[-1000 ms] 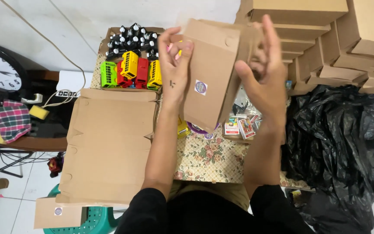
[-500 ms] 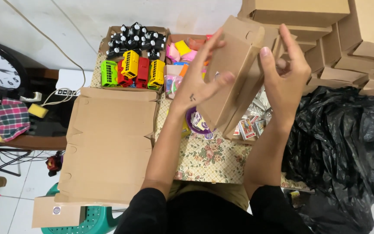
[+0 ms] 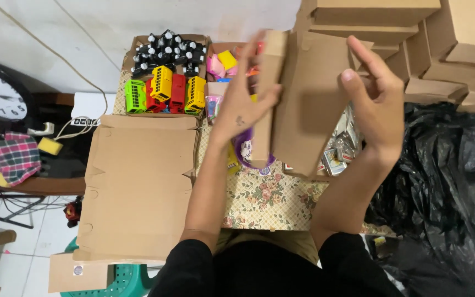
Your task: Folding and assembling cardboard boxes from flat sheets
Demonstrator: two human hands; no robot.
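We've got the half-folded cardboard box (image 3: 303, 104) up in the air between our hands, above the flowered tabletop (image 3: 270, 198). Our left hand (image 3: 243, 107) wraps its narrow side panel, fingers curled over the edge, thumb pressed on the face. Our right hand (image 3: 377, 104) is spread wide, palm flat against the broad panel's far side. Flat cardboard sheets (image 3: 138, 187) lie just left, toy buses (image 3: 166, 93) sit in a tray beyond, and finished boxes (image 3: 413, 38) stack up at the right.
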